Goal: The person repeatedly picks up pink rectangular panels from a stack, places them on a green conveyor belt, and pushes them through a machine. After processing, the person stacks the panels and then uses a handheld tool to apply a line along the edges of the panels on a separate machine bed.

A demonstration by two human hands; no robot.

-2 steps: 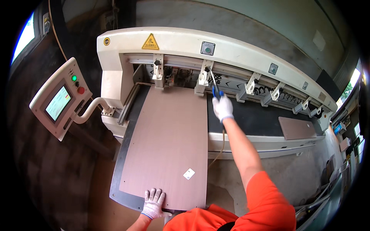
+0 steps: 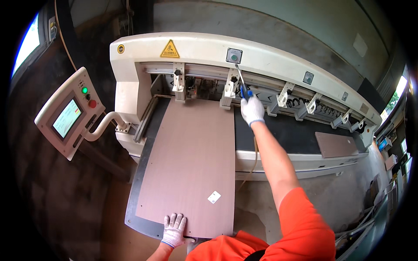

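Note:
A large pinkish-brown panel (image 2: 191, 152) lies on the dark machine table, its far end under the clamps. My gloved left hand (image 2: 174, 230) rests on the panel's near edge, fingers spread flat. In my gloved right hand (image 2: 252, 110), stretched far forward, is a blue and black air blow gun (image 2: 246, 93) with a long thin nozzle and a hose hanging below. The nozzle tip is just beneath the green button (image 2: 234, 57) on the machine's beam; whether it touches, I cannot tell. A white label (image 2: 214, 197) sits on the panel.
The cream machine beam (image 2: 200, 43) spans the scene, with several white clamps (image 2: 229, 89) beneath it. A control panel with a screen (image 2: 67, 118) stands on an arm at left. A smaller brown panel (image 2: 335, 145) lies on the black bed (image 2: 278, 130) at right.
My right hand has risen slightly, bringing the air blow gun's nozzle tip up toward the green button. My left hand stays on the panel.

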